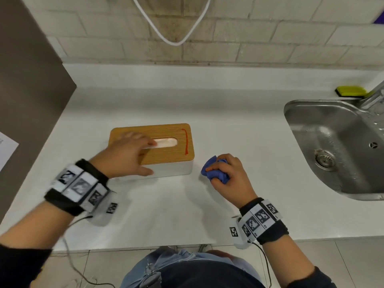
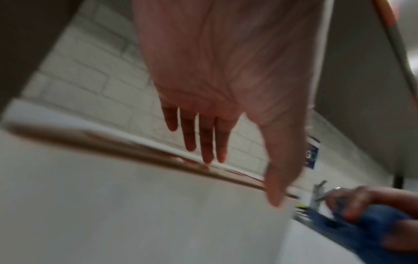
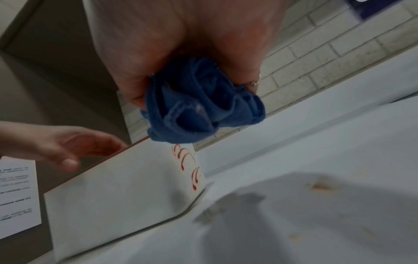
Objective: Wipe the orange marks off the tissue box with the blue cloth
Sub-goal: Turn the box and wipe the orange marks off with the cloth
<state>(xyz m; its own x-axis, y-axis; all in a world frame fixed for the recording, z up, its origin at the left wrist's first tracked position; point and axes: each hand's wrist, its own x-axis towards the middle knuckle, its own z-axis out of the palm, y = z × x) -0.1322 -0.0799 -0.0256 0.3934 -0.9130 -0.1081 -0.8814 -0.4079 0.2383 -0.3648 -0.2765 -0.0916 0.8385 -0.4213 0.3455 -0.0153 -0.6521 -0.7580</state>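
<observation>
Right wrist: orange marks (image 3: 191, 166) on tissue box (image 3: 117, 192) end, unseen overhead.

sink (image 1: 299, 113) right | sponge (image 1: 350, 91) behind (yellow-green) | paper (image 1: 6, 150) left | cable (image 1: 170, 41) on wall

You stand at a white countertop (image 1: 228, 113) w/ a wall of pale bricks (image 1: 270, 38) behind it. A white cable (image 1: 172, 41) hangs in a loop on this wall. At your left is a dark brown panel (image 1: 27, 80), with a printed paper (image 1: 6, 150) near its bottom. At right is a steel sink (image 1: 332, 142) w/ a tap, and a yellow sponge (image 1: 351, 91) behind it. The floor has light tiles (image 1: 342, 258).
</observation>
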